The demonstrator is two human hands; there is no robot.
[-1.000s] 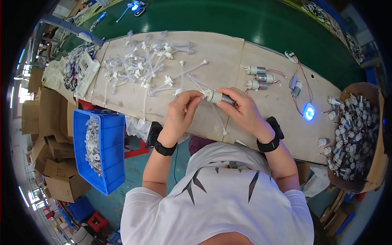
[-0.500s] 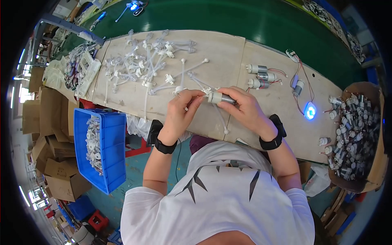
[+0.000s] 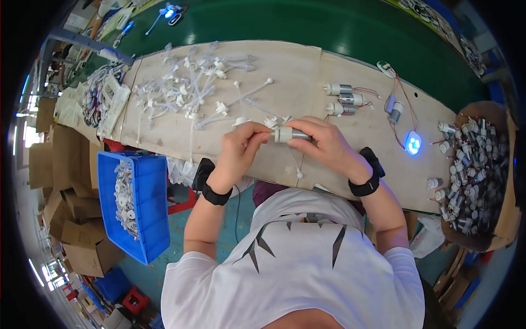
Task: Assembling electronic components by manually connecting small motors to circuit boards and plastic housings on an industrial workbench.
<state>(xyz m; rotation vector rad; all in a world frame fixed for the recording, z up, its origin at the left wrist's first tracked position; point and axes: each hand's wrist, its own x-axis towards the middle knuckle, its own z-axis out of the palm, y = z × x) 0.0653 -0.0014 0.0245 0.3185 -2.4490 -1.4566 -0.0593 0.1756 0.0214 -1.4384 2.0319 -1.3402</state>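
Observation:
A small motor pump (image 3: 285, 134), with a white head and a silver metal body, lies level in front of me above the bench. My right hand (image 3: 327, 147) is closed round its metal end, thumb below and fingers above. At the pump's white tip, the thumb and forefinger of my left hand (image 3: 240, 151) are pinched together; what sits between them is too small to make out. Just beyond my fingers are white fittings with clear tubes (image 3: 271, 122). A thin tube with a white end (image 3: 299, 173) lies on the bench below the pump.
Clear tubes with white fittings (image 3: 189, 88) are heaped at the left of the bench (image 3: 285, 66). Several pumps (image 3: 341, 108) lie to the right, near a wired blue light (image 3: 413, 143). A carton of pumps (image 3: 507, 222) stands far right, a blue crate (image 3: 155, 211) lower left.
The pump has turned from slightly slanted to nearly level. My left fingers have closed more tightly at its tip; both hands stay in about the same place.

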